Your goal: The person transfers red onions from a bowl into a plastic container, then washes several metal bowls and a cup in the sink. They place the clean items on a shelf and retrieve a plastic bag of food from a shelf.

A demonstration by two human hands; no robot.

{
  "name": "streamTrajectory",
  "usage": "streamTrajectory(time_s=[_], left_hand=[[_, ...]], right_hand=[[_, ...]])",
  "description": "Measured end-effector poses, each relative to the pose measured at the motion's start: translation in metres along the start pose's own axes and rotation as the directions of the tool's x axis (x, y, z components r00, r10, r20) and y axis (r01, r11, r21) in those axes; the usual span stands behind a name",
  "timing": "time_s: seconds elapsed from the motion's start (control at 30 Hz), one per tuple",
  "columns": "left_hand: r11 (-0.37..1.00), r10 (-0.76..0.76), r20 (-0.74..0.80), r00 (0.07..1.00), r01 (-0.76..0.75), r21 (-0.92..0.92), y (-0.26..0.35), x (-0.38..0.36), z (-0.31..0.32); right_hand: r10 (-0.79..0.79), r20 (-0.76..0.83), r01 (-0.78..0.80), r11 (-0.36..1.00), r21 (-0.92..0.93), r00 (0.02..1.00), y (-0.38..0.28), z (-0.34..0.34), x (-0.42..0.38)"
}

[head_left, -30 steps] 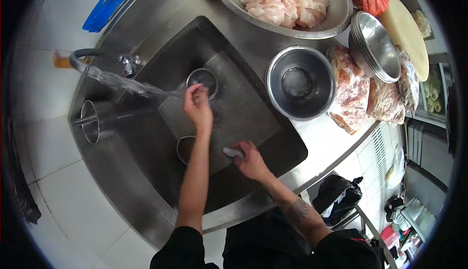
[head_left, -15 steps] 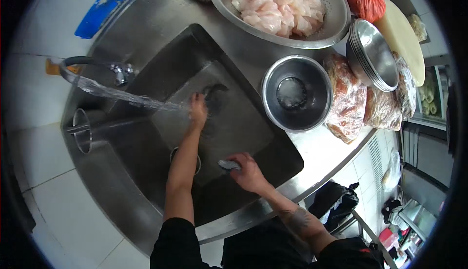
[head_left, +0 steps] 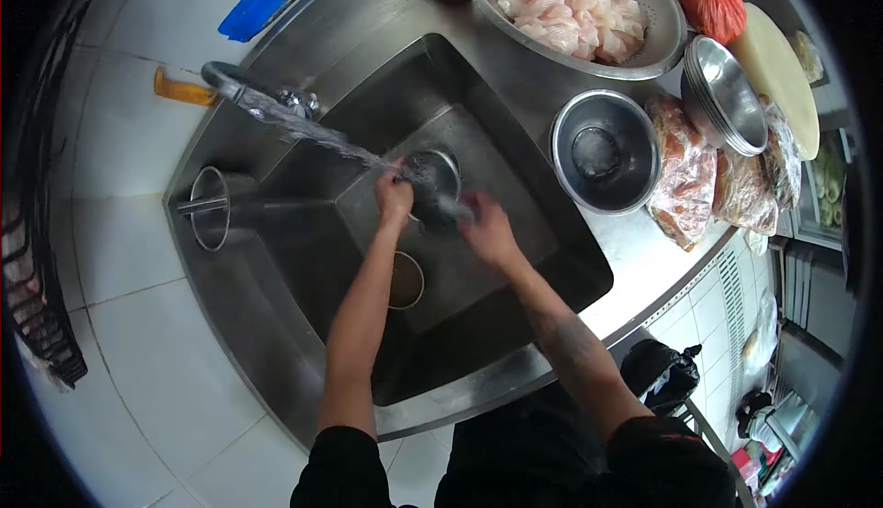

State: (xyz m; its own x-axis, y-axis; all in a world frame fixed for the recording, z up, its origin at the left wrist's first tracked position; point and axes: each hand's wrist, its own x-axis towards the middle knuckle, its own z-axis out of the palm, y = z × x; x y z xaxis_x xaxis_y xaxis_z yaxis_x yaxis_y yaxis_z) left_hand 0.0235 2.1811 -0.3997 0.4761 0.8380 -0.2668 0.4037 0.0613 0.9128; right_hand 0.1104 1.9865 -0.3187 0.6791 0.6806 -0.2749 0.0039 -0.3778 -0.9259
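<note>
My left hand (head_left: pixel 395 198) is closed on the left rim of a round metal bowl (head_left: pixel 436 175) in the sink (head_left: pixel 543 259). Water (head_left: pixel 322 135) from the curved faucet (head_left: pixel 223 75) streams onto the bowl and close by my left fingers. At the bowl's lower right edge is my right hand (head_left: pixel 489 232), blurred by motion, its fingers around a grey steel wool scrubber (head_left: pixel 451 207). Below the bowl, a round metal container (head_left: pixel 407 280) rests in the sink, partly behind my left forearm.
A steel bowl (head_left: pixel 606 151) stands on the right counter beside plastic-wrapped meat (head_left: pixel 682 172) and stacked bowls (head_left: pixel 726 94). Behind it sits a colander (head_left: pixel 670 52) of pale raw meat (head_left: pixel 575 6). A wire-handled metal cylinder (head_left: pixel 210 209) is at the left.
My right hand has moved up with the scrubber to the bowl. My left hand now holds the bowl up by its rim under the stream. The view has shifted.
</note>
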Motion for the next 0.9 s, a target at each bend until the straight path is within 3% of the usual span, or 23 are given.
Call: streamTrajectory(time_s=[0.03,0.1,0.13,0.17,0.23,0.27,0.33,0.37,0.4,0.43,0.47,0.5,0.57,0.6,0.63,0.7,0.73,0.77,0.87,0.9], left_hand=[[0.99,-0.104,0.011,0.995,0.104,-0.095,0.009,-0.003,-0.003],[0.913,-0.295,0.07,0.953,0.303,-0.272,0.023,-0.005,-0.007],[0.917,-0.24,0.12,0.963,0.266,-0.297,0.023,0.0,-0.009],[0.883,-0.269,0.119,0.956,0.295,-0.365,0.028,0.003,-0.021],[0.789,-0.344,0.131,0.93,0.362,-0.497,0.037,0.008,-0.058],[0.829,-0.304,0.227,0.925,0.375,-0.416,0.035,0.015,-0.07],[0.896,-0.265,0.418,0.869,0.382,-0.228,0.014,0.008,-0.088],[0.917,-0.272,0.386,0.882,0.359,-0.174,0.01,0.007,-0.084],[0.939,-0.257,0.349,0.901,0.319,-0.133,0.011,0.015,-0.076],[0.956,-0.235,0.31,0.921,0.277,-0.097,0.014,0.021,-0.065],[0.969,-0.117,0.294,0.949,0.174,-0.177,0.026,0.017,-0.049],[0.992,0.115,0.246,0.962,-0.096,-0.087,0.036,0.015,-0.034],[0.817,0.522,0.207,0.828,-0.554,0.156,0.046,-0.002,-0.019],[0.809,0.527,0.184,0.829,-0.557,0.191,0.064,-0.017,-0.021],[0.63,0.666,0.211,0.716,-0.69,0.356,0.07,-0.023,-0.032],[0.136,0.84,0.357,0.408,-0.796,0.59,0.082,-0.025,-0.041],[-0.004,0.826,0.44,0.353,-0.776,0.631,0.085,-0.031,-0.046],[-0.068,0.856,0.435,0.279,-0.774,0.63,0.092,-0.041,-0.047],[-0.212,0.91,0.41,0.066,-0.775,0.595,0.128,-0.082,-0.042],[-0.235,0.921,0.39,0.011,-0.782,0.577,0.144,-0.094,-0.035]], right_hand=[[0.044,-0.06,-0.038,0.995,0.096,0.997,0.007,0.019,0.033],[-0.028,-0.313,0.047,0.998,0.052,0.949,0.044,0.079,0.09],[-0.244,-0.054,0.236,0.964,-0.119,0.968,0.035,0.093,0.094],[-0.382,0.23,0.431,0.872,-0.233,0.895,0.03,0.103,0.091],[-0.554,0.601,0.807,0.502,-0.311,0.576,0.017,0.089,0.084],[-0.53,0.769,0.933,0.245,-0.265,0.357,0.009,0.076,0.094],[-0.665,0.694,0.943,0.048,-0.33,0.277,0.012,0.063,0.107],[-0.724,0.652,0.93,-0.041,-0.365,0.224,0.012,0.062,0.106],[-0.761,0.533,0.869,0.083,-0.487,0.371,0.016,0.073,0.095],[-0.654,0.319,0.694,0.458,-0.556,0.686,0.014,0.092,0.076],[-0.411,0.095,0.397,0.754,-0.524,0.906,0.011,0.116,0.053],[-0.082,-0.098,0.037,0.917,-0.397,0.992,0.01,0.123,0.046],[0.04,-0.006,-0.039,0.996,0.086,0.999,0.017,0.11,0.039],[0.094,0.068,-0.112,0.934,0.339,0.993,0.019,0.108,0.028],[0.124,0.148,-0.187,0.803,0.565,0.981,0.019,0.104,0.021],[0.105,0.171,-0.163,0.913,0.374,0.98,0.007,0.079,-0.001],[0.097,0.195,-0.142,0.961,0.235,0.976,0.009,0.068,-0.012],[0.094,0.213,-0.115,0.989,0.091,0.972,0.012,0.057,-0.02],[0.073,0.274,-0.063,0.997,-0.045,0.959,0.036,0.037,-0.045],[0.05,0.268,-0.062,0.997,0.038,0.962,0.057,0.041,-0.051]])
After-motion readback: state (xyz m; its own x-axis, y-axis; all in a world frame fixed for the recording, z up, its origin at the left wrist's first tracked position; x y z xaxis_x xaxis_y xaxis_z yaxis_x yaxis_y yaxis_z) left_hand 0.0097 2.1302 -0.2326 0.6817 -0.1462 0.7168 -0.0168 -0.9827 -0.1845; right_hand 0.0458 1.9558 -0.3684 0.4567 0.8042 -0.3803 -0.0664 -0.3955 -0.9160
